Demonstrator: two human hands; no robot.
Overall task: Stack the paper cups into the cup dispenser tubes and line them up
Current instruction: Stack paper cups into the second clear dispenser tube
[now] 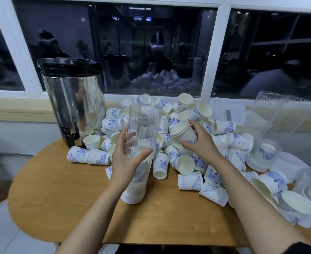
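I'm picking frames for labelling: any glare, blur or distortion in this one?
Head view: wide-angle lens bows the window frame; dark panes mirror the room and cup pile; right-edge tubes look smeared; the left hand, its clear tube, the right hand and its cup read sharp.

Both forearms reach forward, left grip [125,162] and right grip [201,142] each curled in a clasp.

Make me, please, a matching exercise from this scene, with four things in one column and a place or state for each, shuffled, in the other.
1. left hand
2. right hand
3. steel urn
4. wooden table

A. stands at the back left, black lid on
B. bears the heap of loose cups
C. grips the clear ribbed tube
D. holds nested paper cups

Pairs: 1-C, 2-D, 3-A, 4-B.
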